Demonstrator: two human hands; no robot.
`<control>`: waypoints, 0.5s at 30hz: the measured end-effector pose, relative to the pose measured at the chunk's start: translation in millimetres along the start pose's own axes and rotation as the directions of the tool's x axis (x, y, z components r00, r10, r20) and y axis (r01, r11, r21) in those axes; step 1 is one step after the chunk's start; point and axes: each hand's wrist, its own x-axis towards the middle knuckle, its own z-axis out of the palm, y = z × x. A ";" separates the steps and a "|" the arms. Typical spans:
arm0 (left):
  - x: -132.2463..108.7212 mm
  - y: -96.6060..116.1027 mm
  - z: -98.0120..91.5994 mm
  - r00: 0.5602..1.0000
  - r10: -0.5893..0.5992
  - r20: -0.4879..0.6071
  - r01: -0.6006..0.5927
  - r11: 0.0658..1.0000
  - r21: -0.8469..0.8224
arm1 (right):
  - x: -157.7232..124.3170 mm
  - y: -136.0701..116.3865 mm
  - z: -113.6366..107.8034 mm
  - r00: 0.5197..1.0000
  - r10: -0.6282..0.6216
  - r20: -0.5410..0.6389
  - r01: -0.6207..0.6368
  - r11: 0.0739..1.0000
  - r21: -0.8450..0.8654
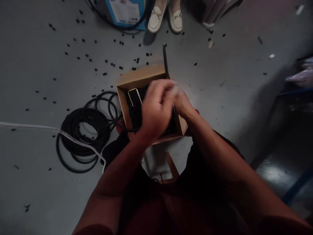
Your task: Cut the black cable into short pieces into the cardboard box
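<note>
Left hand (pixel 155 112): half curled above the box, knuckles up; whether it has hold of anything cannot be told. Right hand (pixel 179 101): touching the left, blurred, also partly closed; a pale speck at its tip may be something pinched, but the blur hides it. Wooden frame (pixel 168 166): just below the box, nearest the person, partly hidden.

Cardboard box (pixel 141 75): open-topped, directly beneath both hands, well filled with small black pieces (pixel 134 112). Flat dark rectangular item (pixel 134 97): pale-edged, lying on that heap toward the box's left side. Thin black strip (pixel 165 60): upright beyond the box's far wall, lower end hidden behind the hands; cannot tell whether either hand holds it.

Coil of black tubing (pixel 83 140): on the floor just left of the box, still looped. White cable (pixel 56 130): lying across the coil. Loose black pieces (pixel 105 62): many remain outside the box, scattered over the grey floor (pixel 36 169), thickest beyond it.

Far edge: cream loafers (pixel 165 18) of a second person, standing; blue-and-white carton (pixel 126 11) just beside them.
</note>
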 end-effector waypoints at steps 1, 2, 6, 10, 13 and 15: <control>10.3 -4.9 -6.6 0.986 -0.147 -0.074 0.138 0.984 -0.111 | 0.3 -0.4 0.2 1.000 0.004 -0.015 -0.004 1.000 0.016; 18.4 -10.2 -11.9 0.953 -0.281 -0.115 0.251 0.943 -0.218 | 0.5 -1.2 0.3 1.000 0.005 -0.031 -0.003 0.999 0.046; 29.7 -29.2 -18.9 0.824 -0.564 -0.052 0.497 0.764 -0.412 | -0.8 -5.4 0.2 0.997 -0.028 -0.071 0.041 0.982 0.183; 25.0 -37.6 -11.5 0.793 -0.608 0.031 0.567 0.720 -0.400 | -6.1 -11.2 -0.3 0.997 -0.060 -0.058 0.072 0.969 0.237; 22.1 -36.9 -3.5 0.780 -0.614 0.123 0.607 0.694 -0.388 | -12.1 -17.5 -2.4 0.998 -0.050 -0.037 0.057 0.973 0.225; 21.1 -35.8 1.7 0.780 -0.599 0.182 0.615 0.678 -0.403 | -15.5 -21.3 -3.9 0.999 -0.029 -0.039 0.036 0.979 0.202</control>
